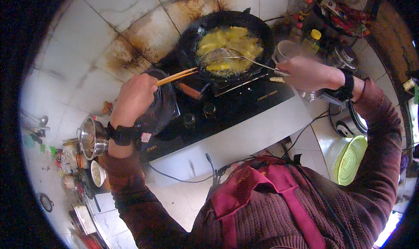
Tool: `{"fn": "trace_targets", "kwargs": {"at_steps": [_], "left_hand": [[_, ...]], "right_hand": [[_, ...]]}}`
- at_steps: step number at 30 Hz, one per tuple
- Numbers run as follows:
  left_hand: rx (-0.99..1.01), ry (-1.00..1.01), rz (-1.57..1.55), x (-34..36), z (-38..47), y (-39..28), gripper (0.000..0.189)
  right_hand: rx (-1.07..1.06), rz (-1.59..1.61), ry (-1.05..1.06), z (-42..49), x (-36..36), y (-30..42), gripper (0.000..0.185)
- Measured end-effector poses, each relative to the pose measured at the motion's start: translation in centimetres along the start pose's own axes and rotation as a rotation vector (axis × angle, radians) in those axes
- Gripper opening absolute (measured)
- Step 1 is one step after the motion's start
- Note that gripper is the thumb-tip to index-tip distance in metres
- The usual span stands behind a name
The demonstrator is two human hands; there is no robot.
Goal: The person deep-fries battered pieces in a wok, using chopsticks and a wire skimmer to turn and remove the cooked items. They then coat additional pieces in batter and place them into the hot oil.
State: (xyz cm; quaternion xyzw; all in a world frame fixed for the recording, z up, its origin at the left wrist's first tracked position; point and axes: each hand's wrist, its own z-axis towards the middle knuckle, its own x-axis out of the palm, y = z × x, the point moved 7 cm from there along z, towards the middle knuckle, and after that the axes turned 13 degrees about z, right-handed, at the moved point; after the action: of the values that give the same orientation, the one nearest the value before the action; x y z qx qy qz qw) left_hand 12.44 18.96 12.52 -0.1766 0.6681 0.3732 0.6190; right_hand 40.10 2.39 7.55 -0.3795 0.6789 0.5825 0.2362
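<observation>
My left hand (134, 93) grips a pair of wooden chopsticks (178, 76), whose tips reach the near left rim of a black wok (186, 49). In my right hand (304, 72) is the thin handle of a wire mesh skimmer (222, 53). Its bowl is over the wok; whether it touches the oil I cannot tell. Yellow pieces of food (240, 39) fry in bubbling oil, and one longer yellow piece (217, 67) lies just on the near side of the skimmer. The wok sits on the far right burner of a black-topped gas stove (229, 101).
A dark pan (160, 108) stands under my left forearm. Steel bowl (93, 137) and white bowl (98, 173) are at left. Right of the wok are a cup (287, 49), a yellow-capped bottle (312, 41) and a lidded metal pot (343, 59). A green basket (352, 160) and cables (304, 127) lie nearer me.
</observation>
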Motion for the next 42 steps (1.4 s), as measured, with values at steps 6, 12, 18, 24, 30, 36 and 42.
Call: {"fn": "trace_targets", "kwargs": {"at_steps": [6, 12, 18, 24, 30, 36, 42], "left_hand": [[-0.034, -0.015, 0.06, 0.4, 0.3, 1.3, 0.013], [-0.076, -0.09, 0.036, 0.0, -0.4, 2.8, 0.012], [-0.078, -0.076, 0.029, 0.1, -1.2, 3.3, 0.016], [-0.066, -0.029, 0.007, 0.5, -1.2, 3.4, 0.02], [-0.048, -0.114, 0.019, 0.5, -0.5, 3.2, 0.02], [-0.063, -0.071, 0.008, 0.6, -0.3, 3.5, 0.016], [-0.095, -0.073, 0.053, 0.3, -0.9, 3.6, 0.017]], "right_hand": [[0.07, 0.003, 0.051, 1.8, 0.5, 1.8, 0.016], [0.076, 0.132, 0.081, 1.9, 0.0, 3.4, 0.015], [0.122, 0.152, 0.051, 1.0, -1.4, 3.3, 0.017], [0.186, 0.177, 0.06, -0.2, -1.0, 2.4, 0.015], [0.23, 0.203, 0.119, 0.6, 0.5, 2.9, 0.014], [0.27, 0.269, 0.15, 0.3, 1.0, 2.5, 0.016], [0.105, 0.304, 0.192, 2.0, 1.9, 4.2, 0.016]]}}
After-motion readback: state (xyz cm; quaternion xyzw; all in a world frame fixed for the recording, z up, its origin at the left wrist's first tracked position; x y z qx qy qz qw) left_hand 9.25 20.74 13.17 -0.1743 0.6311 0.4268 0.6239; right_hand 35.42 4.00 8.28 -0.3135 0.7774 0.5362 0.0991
